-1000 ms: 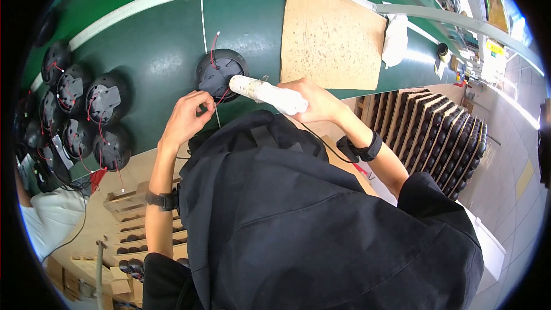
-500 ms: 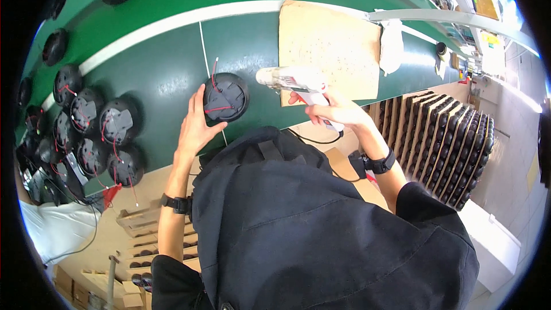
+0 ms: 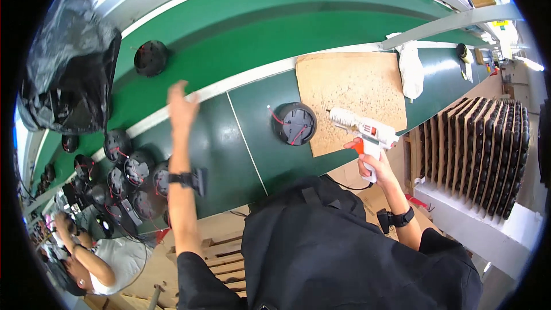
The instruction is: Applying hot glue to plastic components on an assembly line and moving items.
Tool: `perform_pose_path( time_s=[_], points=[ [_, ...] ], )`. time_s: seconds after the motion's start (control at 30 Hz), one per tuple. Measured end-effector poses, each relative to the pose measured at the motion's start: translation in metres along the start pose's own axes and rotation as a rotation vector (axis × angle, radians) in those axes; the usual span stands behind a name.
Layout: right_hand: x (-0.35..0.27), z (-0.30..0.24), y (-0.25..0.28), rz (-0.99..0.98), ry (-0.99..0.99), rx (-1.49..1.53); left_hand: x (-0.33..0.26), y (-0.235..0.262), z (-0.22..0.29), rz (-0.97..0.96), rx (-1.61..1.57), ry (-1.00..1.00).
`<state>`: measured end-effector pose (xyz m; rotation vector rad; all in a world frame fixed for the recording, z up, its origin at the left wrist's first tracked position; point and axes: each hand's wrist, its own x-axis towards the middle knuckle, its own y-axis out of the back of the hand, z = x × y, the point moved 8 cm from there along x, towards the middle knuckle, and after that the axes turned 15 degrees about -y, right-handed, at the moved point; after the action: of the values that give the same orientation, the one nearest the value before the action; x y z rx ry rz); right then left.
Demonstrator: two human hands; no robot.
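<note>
My right hand (image 3: 376, 166) is wrapped round the handle of a white glue gun (image 3: 367, 129) with an orange trigger. The gun's nozzle points left, toward a round black plastic housing (image 3: 294, 124) with red wires, which lies on the dark green table by a cardboard sheet. My left hand (image 3: 182, 109) is empty, its fingers apart, stretched out over the pale strip between table and green conveyor belt. Nearest to it, beyond the fingertips on the belt, sits another round black housing (image 3: 151, 58).
Several black housings with red wires (image 3: 138, 167) crowd the table's left end. A black plastic bag (image 3: 69, 69) stands at the far left. The cardboard sheet (image 3: 353, 95) has a white cloth (image 3: 410, 72) beside it. Stacked racks (image 3: 476, 155) stand right. A co-worker (image 3: 117, 261) sits lower left.
My left hand has let go of the housing on the table and moved forward and left toward the belt. My right hand still holds the glue gun. The view has shifted left.
</note>
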<state>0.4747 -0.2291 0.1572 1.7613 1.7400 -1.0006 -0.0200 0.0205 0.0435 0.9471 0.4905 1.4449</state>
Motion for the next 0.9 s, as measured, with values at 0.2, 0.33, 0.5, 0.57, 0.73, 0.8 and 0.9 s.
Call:
perform_pose_path(
  time_s=[0.2,0.33,0.5,0.57,0.73,0.8,0.9],
  points=[
    [-0.014,0.006,-0.005,-0.008,-0.004,-0.046,0.090,0.056,-0.116,-0.023,0.367,-0.041],
    [-0.019,0.000,-0.012,-0.053,0.014,-0.086,0.077,0.057,-0.125,-0.150,0.347,-0.088],
    [-0.019,-0.001,-0.009,-0.071,0.063,-0.148,0.003,0.020,0.004,-0.227,0.085,-0.203],
    [-0.010,-0.004,-0.018,-0.091,0.034,-0.155,-0.057,0.000,0.048,-0.245,-0.036,-0.150],
    [0.007,-0.014,-0.078,-0.274,0.413,-0.520,-0.173,-0.030,0.142,-0.218,-0.515,0.200],
    [0.008,-0.005,-0.080,-0.271,0.357,-0.647,-0.180,-0.015,0.173,-0.217,-0.507,0.171],
    [0.008,0.012,-0.095,-0.278,0.345,-0.834,-0.172,0.020,0.188,-0.107,-0.342,0.064]
  ],
)
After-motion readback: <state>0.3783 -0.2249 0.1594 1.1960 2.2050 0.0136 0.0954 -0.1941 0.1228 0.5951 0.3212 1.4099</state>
